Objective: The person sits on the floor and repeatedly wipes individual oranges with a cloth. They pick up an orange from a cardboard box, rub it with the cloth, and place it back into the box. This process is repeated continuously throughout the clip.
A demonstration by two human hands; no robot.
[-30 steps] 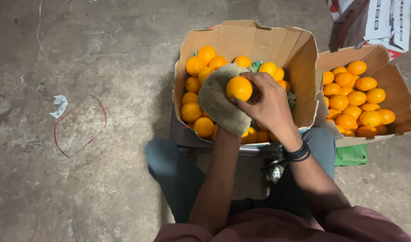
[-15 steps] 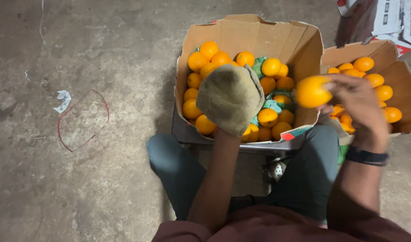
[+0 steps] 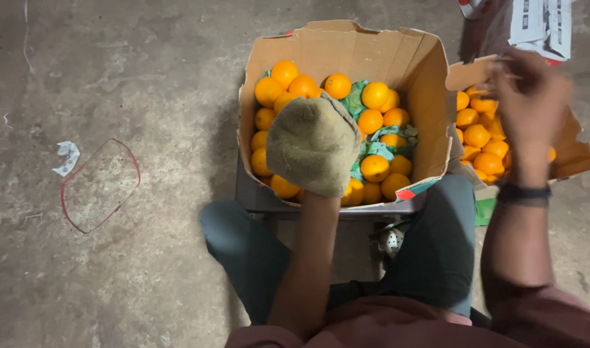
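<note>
At the far left of the frame a scrap of paper [image 3: 67, 156] lies on the concrete floor [image 3: 134, 71], beside a red loop [image 3: 100, 185] marked on it. In the centre, a cardboard box [image 3: 353, 51] rests on the person's knees, filled with oranges [image 3: 371, 121] and scraps of green wrapping [image 3: 354, 100]. The left hand [image 3: 313, 145] hovers over the lower left of that box, fully covered by a drab cloth [image 3: 321, 132] wrapped around it; the fingers are hidden beneath, so whether they grip anything cannot be told. To the right, a second box [image 3: 569, 154] at the frame's right edge holds more oranges [image 3: 482, 132]. The right hand [image 3: 530, 96], a dark band [image 3: 523, 192] at its wrist, is raised above this box, blurred, fingers loosely spread and holding nothing visible.

The centre box sits on the knees with no hand steadying it; a shift of the legs could tip it and spill fruit onto the floor. The second box's torn flap looks weak, so fruit might roll out there.
</note>
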